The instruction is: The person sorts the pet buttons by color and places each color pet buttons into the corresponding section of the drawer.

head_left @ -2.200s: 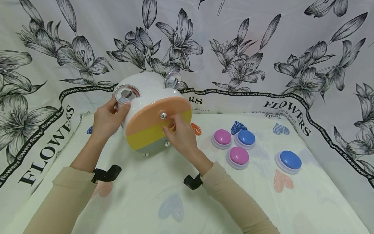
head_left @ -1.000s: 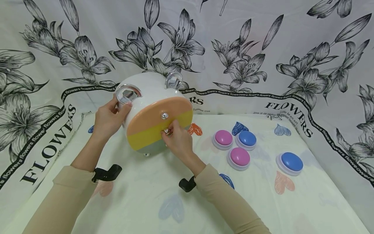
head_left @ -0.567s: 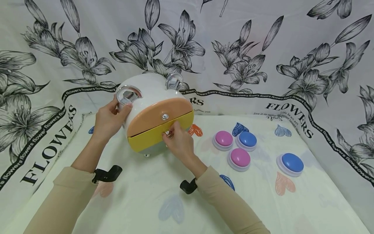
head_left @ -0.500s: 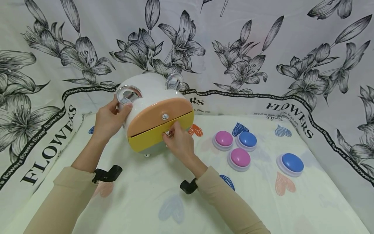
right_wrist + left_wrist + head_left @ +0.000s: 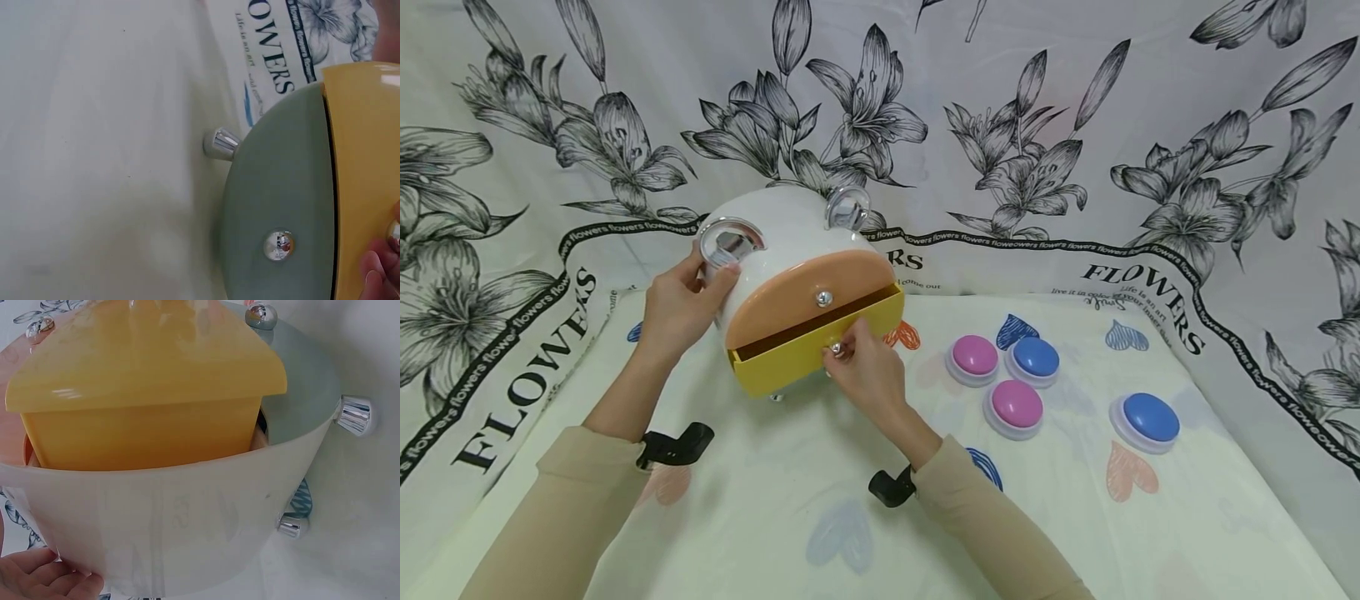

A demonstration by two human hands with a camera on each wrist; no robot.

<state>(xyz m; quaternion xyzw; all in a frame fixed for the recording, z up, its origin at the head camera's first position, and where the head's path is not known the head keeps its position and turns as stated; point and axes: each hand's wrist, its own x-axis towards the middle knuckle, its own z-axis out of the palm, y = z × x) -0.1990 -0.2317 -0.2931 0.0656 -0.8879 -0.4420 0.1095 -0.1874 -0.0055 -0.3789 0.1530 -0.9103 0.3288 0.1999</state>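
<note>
A rounded white drawer box (image 5: 786, 218) with chrome ear-like rings and small chrome feet stands at the left of the cloth. Its front has an orange drawer (image 5: 797, 300), a yellow drawer (image 5: 782, 360) and a grey-green drawer (image 5: 281, 181). My left hand (image 5: 679, 310) grips the box's left side, thumb by the chrome ring (image 5: 727, 242), fingers behind. With thumb and fingertips my right hand (image 5: 871, 367) pinches the silver knob (image 5: 837, 348) of the yellow drawer. That drawer sticks out, a dark gap above it; in the left wrist view its side wall (image 5: 150, 437) shows.
Two pink push buttons (image 5: 1017, 403) and a blue push button (image 5: 1034, 356) on white bases sit grouped right of the box. Another blue push button (image 5: 1150, 417) lies farther right. A flower-printed curtain (image 5: 1000, 167) hangs behind the heart-printed cloth (image 5: 760, 517).
My right hand has taken hold of the yellow drawer's knob and drawn it toward me, so the drawer has gone from closed to partly out. My left hand keeps its place on the box.
</note>
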